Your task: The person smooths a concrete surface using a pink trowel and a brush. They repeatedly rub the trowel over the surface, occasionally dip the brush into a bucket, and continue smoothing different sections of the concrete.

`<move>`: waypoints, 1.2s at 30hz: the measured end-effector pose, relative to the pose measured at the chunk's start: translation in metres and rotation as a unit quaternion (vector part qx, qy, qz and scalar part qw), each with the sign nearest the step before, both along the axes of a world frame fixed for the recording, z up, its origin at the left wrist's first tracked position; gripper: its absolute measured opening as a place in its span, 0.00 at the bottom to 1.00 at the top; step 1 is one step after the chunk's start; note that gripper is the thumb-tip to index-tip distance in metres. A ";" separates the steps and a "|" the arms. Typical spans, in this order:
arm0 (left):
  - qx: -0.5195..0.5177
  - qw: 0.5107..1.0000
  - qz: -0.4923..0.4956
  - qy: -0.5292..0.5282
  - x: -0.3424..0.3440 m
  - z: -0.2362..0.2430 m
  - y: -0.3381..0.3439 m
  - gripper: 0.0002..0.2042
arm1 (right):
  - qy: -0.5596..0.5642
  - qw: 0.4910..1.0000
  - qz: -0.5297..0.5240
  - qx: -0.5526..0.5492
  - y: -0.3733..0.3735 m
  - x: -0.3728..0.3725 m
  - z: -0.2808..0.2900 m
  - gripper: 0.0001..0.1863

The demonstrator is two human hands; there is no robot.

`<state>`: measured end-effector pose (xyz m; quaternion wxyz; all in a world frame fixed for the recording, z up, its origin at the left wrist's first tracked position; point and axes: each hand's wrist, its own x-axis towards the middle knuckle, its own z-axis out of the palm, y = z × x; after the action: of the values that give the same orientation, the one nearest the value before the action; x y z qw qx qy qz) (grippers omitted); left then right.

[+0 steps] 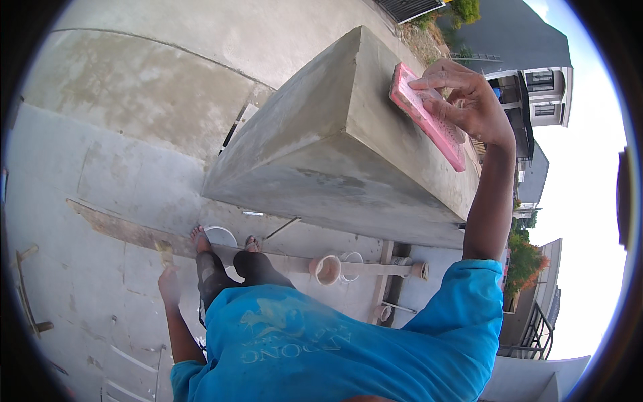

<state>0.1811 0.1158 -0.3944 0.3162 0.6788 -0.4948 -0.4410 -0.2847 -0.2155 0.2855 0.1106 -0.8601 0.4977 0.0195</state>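
My right hand [462, 104] grips a pink rectangular float [447, 149] by its back, against the right face of a grey cement-rendered block [288, 154], near its upper corner. The float's face against the render is hidden. My left hand [169, 285] hangs low at the left, closed on what looks like a brush [165, 251] with pale bristles, slightly blurred. My bare feet [199, 238] rest on or beside a long plank [120, 224] below the block.
Below me are a pinkish bucket [327, 269], a white bucket [351, 260] and several battens. A wooden piece [30, 288] lies on the concrete floor [80, 154] at the far left. Houses [546, 94], greenery [519, 268] and a railing [536, 328] stand at the right.
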 end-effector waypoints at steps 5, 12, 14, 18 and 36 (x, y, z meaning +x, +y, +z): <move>-0.018 0.999 -0.039 0.010 0.001 0.000 -0.008 0.10 | -0.025 0.993 0.004 -0.115 -0.023 0.021 -0.026 0.15; -0.048 0.998 -0.026 0.023 -0.001 0.012 -0.011 0.10 | -0.012 0.998 0.064 0.018 -0.011 0.006 -0.009 0.15; -0.052 0.998 -0.029 0.020 -0.002 0.015 -0.012 0.10 | -0.042 0.998 0.039 -0.020 0.000 0.006 -0.008 0.15; -0.051 0.998 -0.026 0.034 -0.003 0.016 -0.014 0.11 | -0.045 0.988 -0.003 -0.146 0.003 0.033 -0.016 0.15; 0.003 1.000 -0.017 -0.017 -0.013 0.030 -0.011 0.11 | 0.073 0.928 0.042 -0.362 0.003 0.092 -0.026 0.07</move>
<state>0.1685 0.1043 -0.3643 0.2980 0.6782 -0.5103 -0.4368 -0.1924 -0.2129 0.2591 -0.2463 -0.8580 0.4406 -0.0947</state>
